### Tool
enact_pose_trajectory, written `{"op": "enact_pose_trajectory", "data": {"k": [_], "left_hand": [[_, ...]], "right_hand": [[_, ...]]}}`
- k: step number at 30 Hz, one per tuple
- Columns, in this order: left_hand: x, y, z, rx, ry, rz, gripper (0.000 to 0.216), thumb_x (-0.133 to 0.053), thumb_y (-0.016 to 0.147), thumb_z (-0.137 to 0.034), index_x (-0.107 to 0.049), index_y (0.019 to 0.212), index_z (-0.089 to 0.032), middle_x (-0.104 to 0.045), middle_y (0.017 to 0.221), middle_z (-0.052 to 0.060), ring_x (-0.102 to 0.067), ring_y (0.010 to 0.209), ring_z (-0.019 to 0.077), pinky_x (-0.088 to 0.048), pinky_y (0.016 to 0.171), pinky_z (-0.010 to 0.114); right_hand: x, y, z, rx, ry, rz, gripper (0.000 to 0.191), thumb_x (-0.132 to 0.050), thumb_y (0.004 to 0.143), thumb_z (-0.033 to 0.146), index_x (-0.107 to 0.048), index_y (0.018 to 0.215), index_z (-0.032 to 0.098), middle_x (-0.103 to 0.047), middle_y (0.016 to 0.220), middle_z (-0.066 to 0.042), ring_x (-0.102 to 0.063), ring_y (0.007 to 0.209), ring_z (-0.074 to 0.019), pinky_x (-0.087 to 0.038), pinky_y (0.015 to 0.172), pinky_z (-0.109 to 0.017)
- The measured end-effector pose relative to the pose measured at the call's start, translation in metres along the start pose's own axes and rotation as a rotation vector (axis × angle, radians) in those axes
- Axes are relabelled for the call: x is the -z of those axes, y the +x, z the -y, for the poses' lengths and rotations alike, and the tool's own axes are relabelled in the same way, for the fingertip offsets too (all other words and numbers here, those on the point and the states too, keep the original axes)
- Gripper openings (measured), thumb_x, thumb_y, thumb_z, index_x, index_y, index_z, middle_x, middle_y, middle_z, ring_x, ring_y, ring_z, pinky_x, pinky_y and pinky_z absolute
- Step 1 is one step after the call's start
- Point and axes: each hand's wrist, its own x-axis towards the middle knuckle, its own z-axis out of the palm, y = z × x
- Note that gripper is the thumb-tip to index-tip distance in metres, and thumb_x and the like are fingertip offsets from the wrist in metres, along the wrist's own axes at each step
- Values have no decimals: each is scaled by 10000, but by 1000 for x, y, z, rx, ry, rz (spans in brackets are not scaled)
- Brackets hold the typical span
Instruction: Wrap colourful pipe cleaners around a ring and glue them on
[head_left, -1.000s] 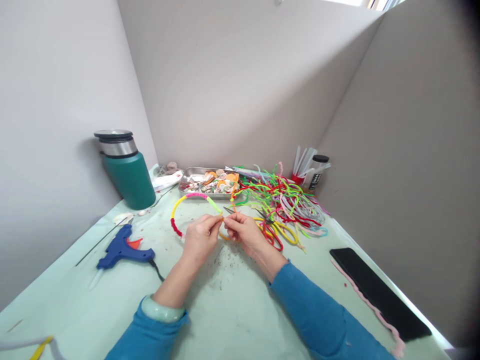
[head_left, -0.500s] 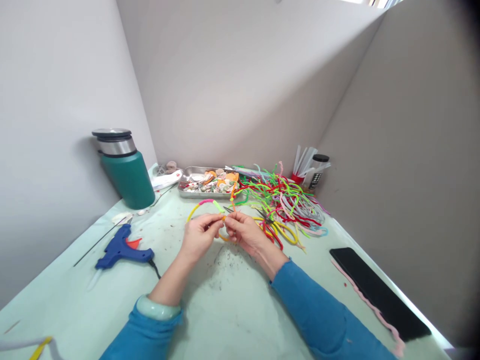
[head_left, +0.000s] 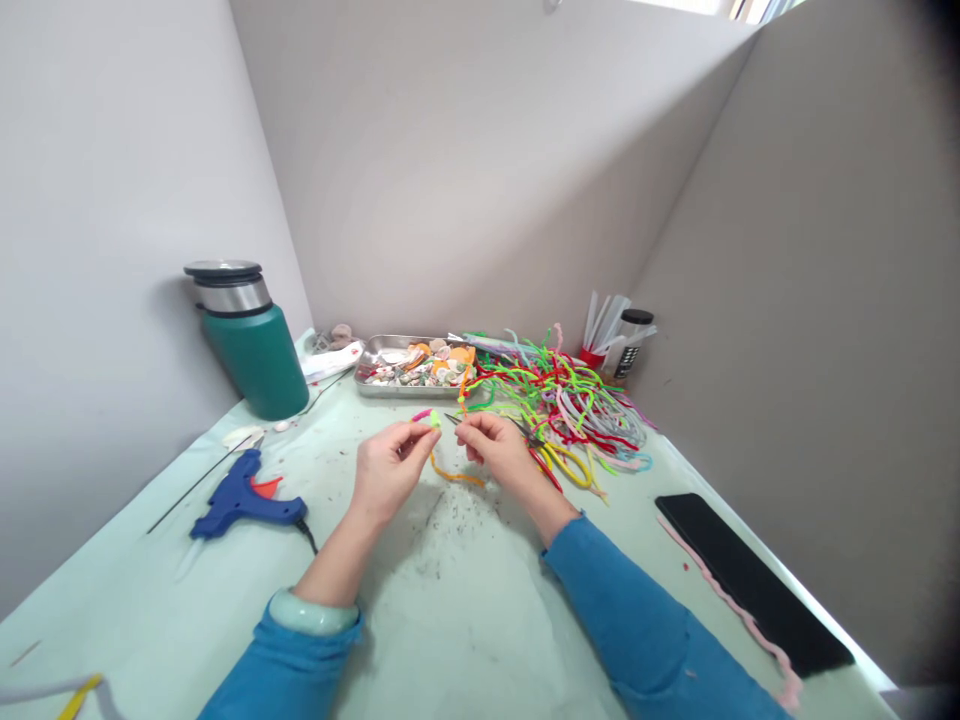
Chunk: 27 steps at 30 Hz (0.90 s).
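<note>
My left hand (head_left: 388, 468) pinches a hoop wrapped in pink, green and yellow pipe cleaner (head_left: 429, 417), which now shows almost edge-on above its fingers. My right hand (head_left: 496, 449) is closed just to the right of it and pinches an orange pipe cleaner (head_left: 452, 473) that hangs in a curve between both hands down to the table. Both wrists come out of blue sleeves; a pale green bangle (head_left: 311, 612) sits on the left one. Small scissors (head_left: 534, 436) lie right behind my right hand.
A heap of coloured pipe cleaners (head_left: 570, 400) lies at the back right. A metal tray of shells (head_left: 412, 365), a green flask (head_left: 251, 345), a blue glue gun (head_left: 240, 500), a cup of glue sticks (head_left: 600, 335) and a black slab (head_left: 750, 585) stand around the pale green table.
The hoop has turned from lying open and round to nearly edge-on in my left hand. My hands have drawn slightly apart, and the orange pipe cleaner now sags between them.
</note>
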Motion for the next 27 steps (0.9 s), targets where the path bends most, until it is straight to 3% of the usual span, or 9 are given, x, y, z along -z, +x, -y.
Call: {"op": "enact_pose_trajectory", "data": {"k": [3, 7, 10, 13, 15, 18, 23, 25, 27], "left_hand": [[1, -1, 1, -185, 191, -41, 193, -528, 801, -321, -639, 768, -166, -619, 706, 22, -511, 576, 101, -383, 570, 214], [2, -2, 6, -277, 362, -64, 183, -506, 822, -307, -615, 771, -169, -613, 705, 23, -525, 602, 107, -371, 581, 215], [2, -2, 12, -323, 445, -65, 186, -492, 832, -303, -608, 781, -167, -613, 707, 25, -539, 614, 110, -370, 586, 214], [4, -3, 16, -365, 518, -75, 187, -481, 838, -293, -610, 782, -169, -623, 719, 28, -560, 646, 119, -372, 610, 220], [4, -4, 16, -364, 557, -61, 197, -471, 841, -292, -613, 779, -170, -629, 728, 32, -570, 667, 128, -373, 628, 228], [3, -6, 14, -324, 581, 70, 223, -455, 844, -303, -626, 773, -178, -634, 734, 39, -571, 663, 139, -369, 615, 240], [-5, -10, 11, -287, 481, 419, 207, -501, 811, -329, -674, 808, -216, -644, 763, 39, -570, 680, 151, -383, 601, 245], [-7, -11, 12, -277, 412, 453, 207, -529, 792, -337, -683, 868, -222, -646, 805, 49, -575, 754, 169, -406, 648, 255], [-8, -9, 13, -229, 342, 402, 221, -526, 792, -329, -689, 890, -216, -649, 830, 60, -575, 790, 178, -422, 685, 269]], "right_hand": [[13, 1, -1, 65, -371, 38, 256, -579, 750, 414, -592, 688, 166, -553, 620, 20, -459, 561, -93, -323, 539, -210], [19, -4, -4, 67, -780, 241, 290, -643, 682, 472, -641, 724, 186, -620, 681, 4, -500, 607, -111, -292, 542, -215], [16, -9, -6, 71, -949, 322, 250, -633, 693, 441, -648, 730, 194, -630, 676, -4, -501, 588, -116, -255, 516, -225], [13, -9, -7, 96, -1012, 272, 188, -585, 738, 354, -638, 682, 183, -627, 657, -19, -494, 583, -122, -244, 517, -239], [15, -6, -7, 94, -930, 132, 212, -553, 764, 342, -623, 656, 174, -612, 638, -24, -489, 589, -124, -260, 529, -240], [20, 2, -6, 13, -520, -50, 281, -512, 797, 391, -595, 653, 164, -550, 580, -2, -446, 527, -101, -287, 504, -225], [16, 4, -8, -218, 301, 27, 317, -565, 752, 464, -615, 832, 161, -534, 685, 9, -417, 459, -59, -251, 379, -185], [10, 2, -9, -238, 430, 77, 323, -604, 731, 451, -633, 854, 154, -531, 717, 0, -451, 507, -60, -271, 389, -172], [4, -1, -11, -251, 473, 109, 315, -624, 724, 432, -648, 858, 148, -508, 693, 7, -441, 520, -54, -263, 395, -162]]}}
